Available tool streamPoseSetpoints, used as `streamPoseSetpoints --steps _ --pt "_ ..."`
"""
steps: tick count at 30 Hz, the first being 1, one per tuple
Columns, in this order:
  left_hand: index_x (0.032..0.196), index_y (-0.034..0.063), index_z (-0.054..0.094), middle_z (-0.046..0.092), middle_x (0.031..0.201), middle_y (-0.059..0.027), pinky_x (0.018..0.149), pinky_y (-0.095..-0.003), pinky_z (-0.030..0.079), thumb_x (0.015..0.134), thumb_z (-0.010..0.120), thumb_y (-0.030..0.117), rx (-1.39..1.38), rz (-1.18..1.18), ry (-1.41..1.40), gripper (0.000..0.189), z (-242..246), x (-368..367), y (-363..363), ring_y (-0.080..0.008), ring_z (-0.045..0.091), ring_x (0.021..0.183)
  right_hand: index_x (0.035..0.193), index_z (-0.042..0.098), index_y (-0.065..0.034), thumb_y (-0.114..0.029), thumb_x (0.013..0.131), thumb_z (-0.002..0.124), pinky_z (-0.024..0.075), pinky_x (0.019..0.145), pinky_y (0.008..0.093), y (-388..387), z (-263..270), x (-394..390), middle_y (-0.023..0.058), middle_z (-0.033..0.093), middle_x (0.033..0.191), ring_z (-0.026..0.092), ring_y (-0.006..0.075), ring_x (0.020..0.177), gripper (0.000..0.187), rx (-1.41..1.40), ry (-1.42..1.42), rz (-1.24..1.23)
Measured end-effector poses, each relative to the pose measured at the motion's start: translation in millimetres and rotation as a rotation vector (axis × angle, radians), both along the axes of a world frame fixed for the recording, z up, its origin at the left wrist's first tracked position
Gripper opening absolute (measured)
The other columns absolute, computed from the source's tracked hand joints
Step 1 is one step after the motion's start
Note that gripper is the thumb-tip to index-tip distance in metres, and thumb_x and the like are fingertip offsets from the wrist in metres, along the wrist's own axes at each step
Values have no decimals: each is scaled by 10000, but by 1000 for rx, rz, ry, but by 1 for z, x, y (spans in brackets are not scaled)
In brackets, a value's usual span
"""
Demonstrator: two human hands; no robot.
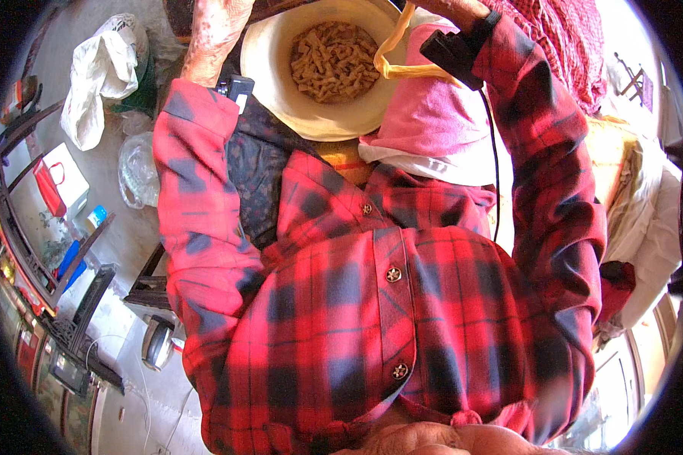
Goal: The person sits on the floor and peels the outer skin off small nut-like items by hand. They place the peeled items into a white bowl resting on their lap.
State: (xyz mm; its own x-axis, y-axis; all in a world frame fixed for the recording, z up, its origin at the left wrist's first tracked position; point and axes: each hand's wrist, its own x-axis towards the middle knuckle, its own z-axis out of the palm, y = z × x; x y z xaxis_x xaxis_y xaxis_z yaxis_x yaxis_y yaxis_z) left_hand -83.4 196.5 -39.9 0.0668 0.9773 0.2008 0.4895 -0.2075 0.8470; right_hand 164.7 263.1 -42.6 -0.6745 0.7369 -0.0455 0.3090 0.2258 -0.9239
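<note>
My left hand [221, 27] reaches to the upper edge beside a dark wooden surface [177, 17]; its fingers are cut off, so what it holds is hidden. At the top right is my right hand [455, 10], also partly out of frame. A long, pale yellow strip [395, 69] runs up to its fingers, bends over the rim of a cream basin [319, 128] and trails onto a pink cloth [432, 114]. I cannot tell the strip's material. Inside the basin lies a heap of short, brownish cut pieces [334, 62].
On the left floor are a white plastic bag [99, 79], a clear plastic bag [138, 170] and a white box with a red bag [62, 179]. A metal kettle [158, 342] stands lower down. A black cable [494, 153] hangs from the device on my right wrist.
</note>
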Motion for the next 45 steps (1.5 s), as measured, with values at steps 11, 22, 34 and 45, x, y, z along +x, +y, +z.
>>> streamPoseSetpoints --steps 11,22,34,45 --pt "758 -9 616 444 609 63 508 -227 313 926 588 155 -102 84 -54 236 -34 4 10 -21 381 595 766 609 3 -289 938 593 344 495 273 0 -38 -4 -30 471 603 420 66 578 340 -78 111 -47" --pt "1313 19 489 620 1133 -119 951 -315 438 985 503 303 -227 -47 155 434 -47 -23 -77 -192 577 1047 907 618 28 -310 964 555 449 585 349 -95 3 33 63 590 682 523 125 639 348 45 -26 -7" --pt "1223 -14 535 602 1113 -170 891 -348 472 924 583 148 -411 -248 -28 344 27 36 -184 -294 609 1004 924 582 13 -72 920 555 400 467 399 -199 8 42 167 509 612 554 320 509 89 405 -78 362" --pt "879 -41 632 634 810 -144 660 -328 505 842 625 2 -342 -249 49 57 49 21 -208 -271 628 707 863 514 -6 -130 881 581 432 477 441 -214 12 21 149 494 570 544 354 499 142 215 91 326"
